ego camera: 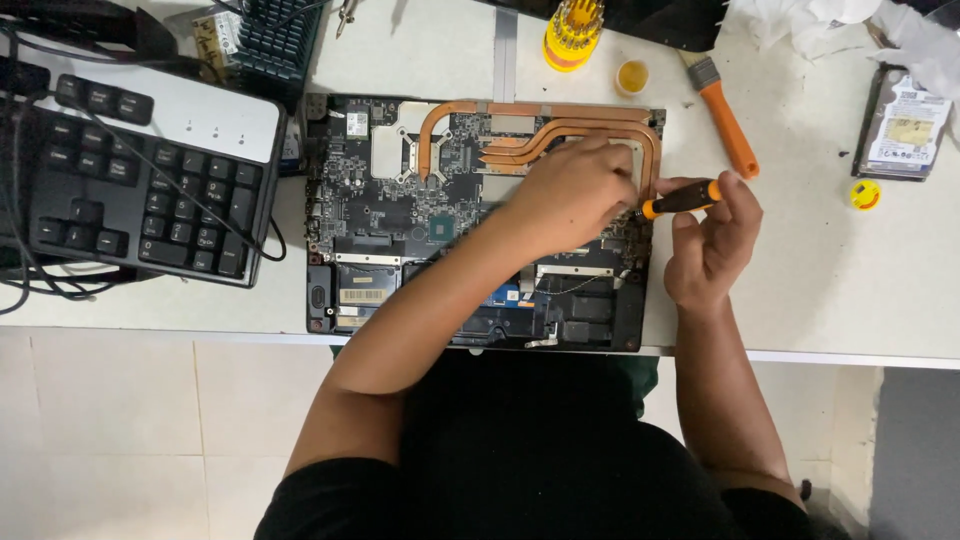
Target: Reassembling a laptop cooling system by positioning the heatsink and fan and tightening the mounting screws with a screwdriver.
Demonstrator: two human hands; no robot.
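The left hand lies curled on the opened black laptop's circuit board, lying flat on the white bench; the right hand pinches an orange-and-black screwdriver. A slip could gouge the copper heat pipes.

White worktable, pale tiled floor, even light

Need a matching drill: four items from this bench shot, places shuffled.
1 keyboard
2 brush
3 hard drive
4 screwdriver

a in right hand
b far right of table
c left of the laptop board
d beyond the right hand, orange handle

Pairs: 1-c, 2-d, 3-b, 4-a. Left hand rests on the board.
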